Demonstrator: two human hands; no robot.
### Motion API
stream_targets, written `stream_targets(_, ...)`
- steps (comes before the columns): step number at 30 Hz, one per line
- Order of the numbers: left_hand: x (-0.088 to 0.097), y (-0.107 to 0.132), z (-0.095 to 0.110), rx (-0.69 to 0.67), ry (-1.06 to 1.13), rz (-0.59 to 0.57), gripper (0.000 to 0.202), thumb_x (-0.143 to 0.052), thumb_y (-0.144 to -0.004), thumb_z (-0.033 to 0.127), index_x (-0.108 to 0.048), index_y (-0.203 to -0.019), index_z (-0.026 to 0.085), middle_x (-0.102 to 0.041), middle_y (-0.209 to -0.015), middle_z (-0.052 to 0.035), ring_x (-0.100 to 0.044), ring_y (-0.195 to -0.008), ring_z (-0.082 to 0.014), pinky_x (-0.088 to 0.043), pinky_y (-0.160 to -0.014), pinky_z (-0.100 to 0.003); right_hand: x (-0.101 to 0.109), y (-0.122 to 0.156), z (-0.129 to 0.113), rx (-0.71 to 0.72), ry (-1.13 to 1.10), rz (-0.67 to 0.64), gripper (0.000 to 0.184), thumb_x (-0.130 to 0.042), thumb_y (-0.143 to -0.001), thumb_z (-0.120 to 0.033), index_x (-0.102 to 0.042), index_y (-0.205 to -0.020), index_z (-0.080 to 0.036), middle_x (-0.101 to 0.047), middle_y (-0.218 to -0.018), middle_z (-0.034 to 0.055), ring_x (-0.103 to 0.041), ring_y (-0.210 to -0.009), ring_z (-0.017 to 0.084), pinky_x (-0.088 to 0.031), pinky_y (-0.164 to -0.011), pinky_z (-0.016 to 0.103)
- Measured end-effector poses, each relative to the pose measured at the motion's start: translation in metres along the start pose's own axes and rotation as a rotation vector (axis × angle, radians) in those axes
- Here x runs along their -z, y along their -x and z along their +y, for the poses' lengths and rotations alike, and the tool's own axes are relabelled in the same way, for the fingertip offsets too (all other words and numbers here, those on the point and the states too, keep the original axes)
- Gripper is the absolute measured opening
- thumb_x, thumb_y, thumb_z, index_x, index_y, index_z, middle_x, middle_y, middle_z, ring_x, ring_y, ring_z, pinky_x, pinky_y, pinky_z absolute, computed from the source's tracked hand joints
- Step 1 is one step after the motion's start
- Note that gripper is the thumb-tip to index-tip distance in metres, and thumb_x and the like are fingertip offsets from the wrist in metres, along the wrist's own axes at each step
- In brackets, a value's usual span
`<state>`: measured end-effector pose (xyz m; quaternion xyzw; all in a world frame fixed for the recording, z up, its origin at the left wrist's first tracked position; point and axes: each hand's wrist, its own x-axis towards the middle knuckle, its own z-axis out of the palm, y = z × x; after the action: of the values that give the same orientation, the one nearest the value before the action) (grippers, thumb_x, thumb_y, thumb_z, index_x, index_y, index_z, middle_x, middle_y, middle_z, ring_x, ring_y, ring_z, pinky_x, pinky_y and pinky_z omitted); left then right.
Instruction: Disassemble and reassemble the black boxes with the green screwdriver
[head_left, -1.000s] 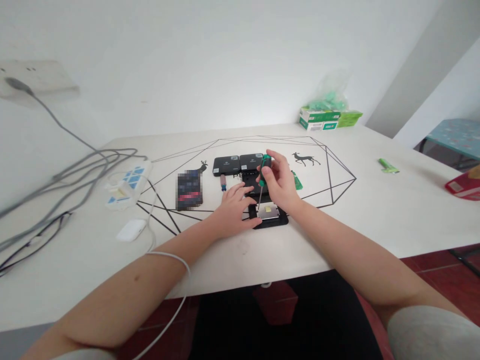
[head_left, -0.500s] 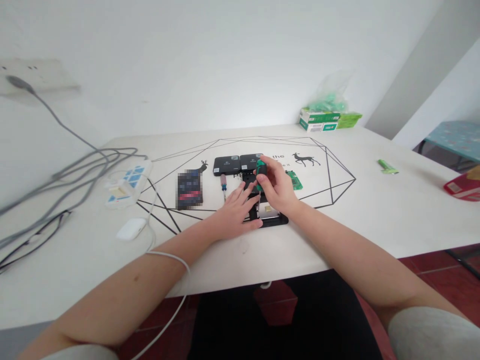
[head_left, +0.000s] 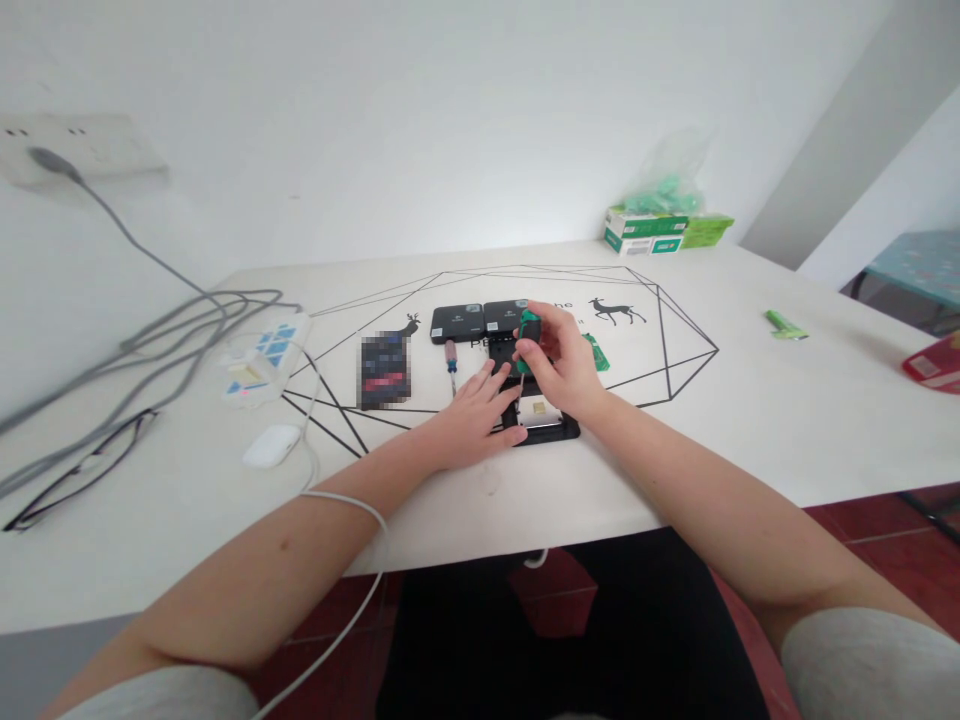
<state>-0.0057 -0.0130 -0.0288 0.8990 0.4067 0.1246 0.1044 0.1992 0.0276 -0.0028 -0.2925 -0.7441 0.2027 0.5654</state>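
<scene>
My right hand (head_left: 564, 365) is closed around the green-and-black handle of a screwdriver (head_left: 527, 345), held upright with its shaft pointing down into an opened black device housing (head_left: 551, 433). A silvery part with a small gold-coloured square lies inside that housing. Flat and with fingers stretched, my left hand (head_left: 478, 418) rests on the housing's left side. Just beyond the fingers is another black piece (head_left: 504, 356), partly covered. A green circuit board (head_left: 598, 353) shows past my right hand. Two black boxes, the left box (head_left: 457, 323) and the right box (head_left: 502, 316), lie behind.
A second screwdriver (head_left: 451, 366) lies left of my hands, beside a blurred-out dark item (head_left: 385, 370). Further left are a power strip (head_left: 270, 358), a white case (head_left: 272, 446), glasses (head_left: 82, 470) and cables. Green boxes (head_left: 649, 228) stand at the back right; a green wrapper (head_left: 784, 325) lies right.
The view has shifted slightly, so everything sits a little to the right and higher. Both hands keep their places, with the screwdriver still upright in the housing.
</scene>
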Motion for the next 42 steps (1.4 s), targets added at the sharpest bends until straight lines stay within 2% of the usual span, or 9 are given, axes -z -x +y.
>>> stream_targets(2, -0.001, 0.0, -0.001, -0.005, 0.0, 0.013, 0.07, -0.054, -0.101, 0.062, -0.046, -0.157, 0.02, -0.021, -0.174, -0.0128, -0.002, -0.162, -0.039, -0.016, -0.129, -0.06, 0.001, 0.0, 0.0, -0.008, -0.001, -0.001, 0.053, -0.051, -0.101, -0.059, -0.048, -0.145, -0.031, -0.07, -0.116, 0.0089, -0.073, -0.091, 0.023, -0.067, -0.083, 0.043)
stream_targets(6, -0.002, 0.0, -0.002, -0.018, 0.024, 0.052, 0.068, -0.057, -0.1, 0.061, -0.05, -0.155, 0.021, -0.025, -0.173, -0.0129, -0.008, -0.161, -0.0398, -0.019, -0.128, -0.061, 0.001, 0.0, -0.002, 0.006, 0.01, -0.016, 0.053, -0.051, -0.1, -0.06, -0.051, -0.144, -0.03, -0.068, -0.128, 0.0108, -0.073, -0.099, 0.025, -0.067, -0.087, 0.045)
stream_targets(10, -0.001, 0.0, -0.002, -0.016, 0.031, 0.039, 0.068, -0.056, -0.1, 0.061, -0.049, -0.155, 0.022, -0.025, -0.173, -0.0116, -0.007, -0.161, -0.0384, -0.018, -0.129, -0.06, 0.0, 0.0, -0.003, 0.008, -0.001, -0.019, 0.053, -0.051, -0.1, -0.06, -0.05, -0.144, -0.031, -0.067, -0.131, 0.0106, -0.073, -0.098, 0.024, -0.067, -0.086, 0.045)
stream_targets(15, -0.001, 0.0, -0.001, -0.016, 0.011, 0.011, 0.071, -0.052, -0.101, 0.063, -0.048, -0.155, 0.017, -0.024, -0.173, -0.0155, -0.006, -0.162, -0.0391, -0.017, -0.13, -0.059, 0.0, 0.0, -0.005, 0.023, -0.005, -0.012, 0.052, -0.05, -0.101, -0.059, -0.05, -0.144, -0.03, -0.067, -0.133, 0.011, -0.073, -0.098, 0.024, -0.067, -0.085, 0.045)
stream_targets(22, 0.0, -0.001, 0.0, -0.017, 0.009, 0.019, 0.068, -0.052, -0.102, 0.063, -0.049, -0.155, 0.021, -0.025, -0.173, -0.013, -0.008, -0.162, -0.0381, -0.02, -0.129, -0.059, 0.001, 0.0, -0.01, 0.05, 0.039, -0.018, 0.049, -0.051, -0.101, -0.055, -0.053, -0.142, -0.029, -0.068, -0.134, 0.0114, -0.074, -0.099, 0.024, -0.067, -0.087, 0.043)
stream_targets(32, 0.002, -0.001, 0.003, -0.029, -0.032, -0.01, 0.073, -0.05, -0.103, 0.063, -0.046, -0.156, 0.013, -0.025, -0.171, -0.0204, -0.01, -0.161, -0.0399, -0.02, -0.129, -0.06, 0.001, 0.0, -0.007, 0.071, 0.025, -0.026, 0.048, -0.052, -0.102, -0.053, -0.052, -0.143, -0.028, -0.068, -0.132, 0.0123, -0.073, -0.098, 0.024, -0.067, -0.085, 0.043)
stream_targets(37, 0.005, -0.001, 0.006, -0.014, -0.038, -0.022, 0.071, -0.049, -0.103, 0.062, -0.045, -0.157, 0.015, -0.024, -0.172, -0.0179, -0.01, -0.161, -0.0394, -0.021, -0.128, -0.06, 0.0, -0.005, -0.008, 0.014, -0.161, -0.036, 0.041, -0.062, -0.098, -0.052, -0.058, -0.131, -0.029, -0.068, -0.123, 0.0091, -0.07, -0.1, 0.023, -0.065, -0.085, 0.042)
stream_targets(42, 0.004, 0.0, 0.007, 0.002, -0.033, -0.011, 0.07, -0.051, -0.103, 0.061, -0.048, -0.154, 0.014, -0.025, -0.172, -0.0186, -0.01, -0.161, -0.0401, -0.02, -0.129, -0.06, 0.005, -0.014, -0.012, -0.111, -0.397, -0.018, 0.04, -0.081, -0.084, -0.051, -0.063, -0.111, -0.029, -0.064, -0.105, 0.0016, -0.062, -0.09, 0.016, -0.06, -0.075, 0.03)
